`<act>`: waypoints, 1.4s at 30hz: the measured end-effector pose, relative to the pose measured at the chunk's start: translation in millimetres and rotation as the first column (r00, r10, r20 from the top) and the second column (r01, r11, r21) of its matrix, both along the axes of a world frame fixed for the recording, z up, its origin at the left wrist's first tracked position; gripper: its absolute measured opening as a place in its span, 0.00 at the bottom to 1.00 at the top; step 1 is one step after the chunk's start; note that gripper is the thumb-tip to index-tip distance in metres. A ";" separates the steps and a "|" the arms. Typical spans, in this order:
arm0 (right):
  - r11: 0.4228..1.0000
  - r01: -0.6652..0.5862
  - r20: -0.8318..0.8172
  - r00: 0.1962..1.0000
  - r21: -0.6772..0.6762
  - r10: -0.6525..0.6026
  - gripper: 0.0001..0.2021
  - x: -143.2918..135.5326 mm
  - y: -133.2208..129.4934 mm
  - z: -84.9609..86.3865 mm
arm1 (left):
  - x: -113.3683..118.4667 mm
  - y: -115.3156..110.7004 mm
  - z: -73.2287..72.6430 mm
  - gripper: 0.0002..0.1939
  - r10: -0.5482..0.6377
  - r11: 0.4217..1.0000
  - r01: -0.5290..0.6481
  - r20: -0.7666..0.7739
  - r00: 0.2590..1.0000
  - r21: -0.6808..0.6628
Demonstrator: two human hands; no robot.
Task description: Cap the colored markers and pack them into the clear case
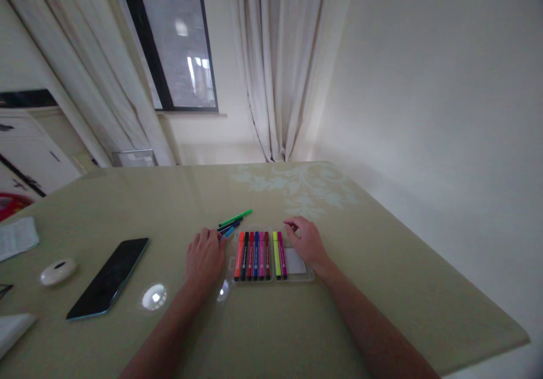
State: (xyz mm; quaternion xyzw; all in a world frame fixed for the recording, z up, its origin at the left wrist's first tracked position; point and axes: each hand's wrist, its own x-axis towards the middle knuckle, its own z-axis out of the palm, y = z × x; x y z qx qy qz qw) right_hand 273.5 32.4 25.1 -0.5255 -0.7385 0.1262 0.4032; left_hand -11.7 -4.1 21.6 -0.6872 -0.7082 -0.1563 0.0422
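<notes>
A clear plastic case lies on the table before me. Orange, black, red, blue, pink and brown markers stand side by side in its left section, with the blue marker among them. Its right section holds a yellow-green marker and a magenta marker beside a white bare area. Left of the case, my left hand has its fingers closed on a light blue marker. Dark markers and a green marker lie just beyond. My right hand hovers at the case's right side, fingers curled, nothing visible in them.
A black phone lies to the left, with a white rounded object and a folded paper farther over. Past the table's far edge hang curtains by a window. A plain wall runs along the right.
</notes>
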 end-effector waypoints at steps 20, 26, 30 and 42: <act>0.928 -0.301 -0.659 0.747 -0.217 0.089 0.12 -19.2 -12.5 15.9 | 56.5 -32.5 3.5 0.15 -0.510 0.840 0.528 0.514 0.690 0.124; 0.971 -0.117 -0.753 0.653 -0.210 -0.084 0.15 -2.1 3.3 14.0 | 56.2 -36.3 -7.1 0.28 -0.692 0.721 0.684 0.174 0.701 0.112; 0.958 -0.104 -0.703 0.701 -0.265 -0.118 0.15 2.2 6.4 9.8 | 54.6 -36.1 -11.4 0.31 -0.691 0.721 0.691 0.102 0.715 0.039; 0.932 -0.122 -0.508 0.858 -0.340 -0.073 0.18 2.6 10.6 -8.1 | 53.1 -35.5 -10.1 0.32 -0.609 0.792 0.607 0.131 0.782 0.055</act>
